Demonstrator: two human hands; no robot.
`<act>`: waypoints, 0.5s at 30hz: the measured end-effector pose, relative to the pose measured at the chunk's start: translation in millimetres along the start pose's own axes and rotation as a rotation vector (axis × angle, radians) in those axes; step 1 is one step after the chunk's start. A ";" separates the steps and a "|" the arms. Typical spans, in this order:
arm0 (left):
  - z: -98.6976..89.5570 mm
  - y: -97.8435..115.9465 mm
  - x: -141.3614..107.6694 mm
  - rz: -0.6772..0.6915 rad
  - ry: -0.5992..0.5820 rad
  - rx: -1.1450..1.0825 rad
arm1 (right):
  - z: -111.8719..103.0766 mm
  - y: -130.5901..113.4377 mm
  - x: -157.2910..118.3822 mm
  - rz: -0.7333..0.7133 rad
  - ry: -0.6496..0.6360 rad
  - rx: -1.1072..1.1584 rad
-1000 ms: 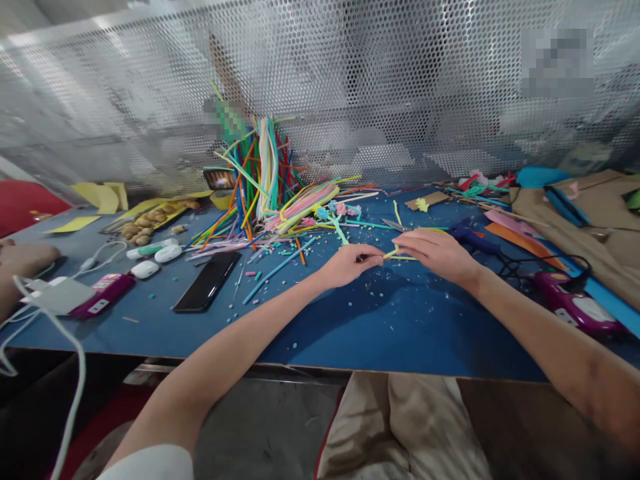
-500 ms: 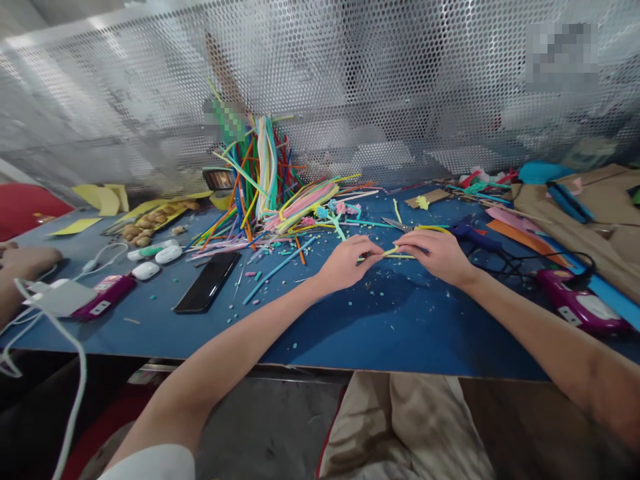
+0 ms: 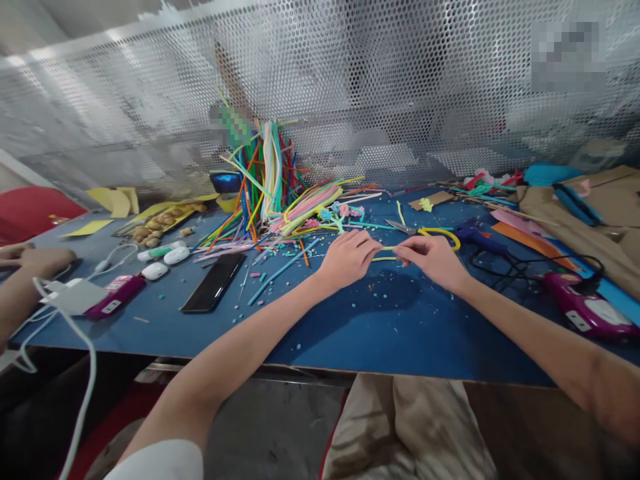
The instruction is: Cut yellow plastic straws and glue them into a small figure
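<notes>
Between my two hands stretches a short yellow pipe cleaner [image 3: 388, 249]. My left hand [image 3: 351, 257] is closed on its left end, with the knuckles up and the fingertips mostly hidden. Thumb and fingers of my right hand [image 3: 434, 259] pinch the other end. Just below, a second yellow stem [image 3: 384, 259] runs level from under the left fingertips; I cannot tell whether it is held or lies on the table. Behind the right hand lie scissors [image 3: 439, 233] with yellow handles. A small cluster of blue and pink fuzzy flowers [image 3: 343, 212] sits beyond the left hand.
A big bundle of coloured pipe cleaners [image 3: 270, 173] stands at the back. A phone [image 3: 213, 283] lies to the left, beside a purple power strip [image 3: 115, 297] with white cables. At the right are a blue glue gun [image 3: 480, 239] and another purple strip [image 3: 590, 308]. A co-worker's hand [image 3: 43, 260] rests far left.
My hands have drawn slightly apart along the yellow pipe cleaner, and my left hand has turned knuckles up. The whole view has shifted a little, so the table things appear further right.
</notes>
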State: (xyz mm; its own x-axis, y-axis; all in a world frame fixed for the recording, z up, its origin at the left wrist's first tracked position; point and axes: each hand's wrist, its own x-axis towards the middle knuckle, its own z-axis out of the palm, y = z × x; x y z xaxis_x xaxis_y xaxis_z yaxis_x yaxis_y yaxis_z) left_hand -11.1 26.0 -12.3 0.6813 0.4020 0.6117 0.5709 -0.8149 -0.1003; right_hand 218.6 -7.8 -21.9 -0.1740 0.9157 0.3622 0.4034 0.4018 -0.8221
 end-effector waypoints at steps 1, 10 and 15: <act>0.5 -0.4 -0.1 -0.021 -0.011 -0.049 | -1.3 0.9 0.5 -0.028 -0.003 -0.024; -1.2 3.7 0.6 -0.066 -0.018 -0.368 | -16.0 9.2 5.8 -0.467 -0.011 -0.342; -1.6 4.5 1.1 -0.062 -0.054 -0.400 | -18.1 13.7 7.4 -0.596 -0.004 -0.418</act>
State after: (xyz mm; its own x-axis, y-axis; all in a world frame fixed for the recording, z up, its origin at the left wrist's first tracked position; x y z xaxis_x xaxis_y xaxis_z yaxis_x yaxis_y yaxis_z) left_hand -8.5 22.1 -10.9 0.6804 0.4685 0.5635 0.3959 -0.8821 0.2553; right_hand 239.1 4.3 -22.5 -0.4743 0.5423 0.6935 0.5488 0.7981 -0.2489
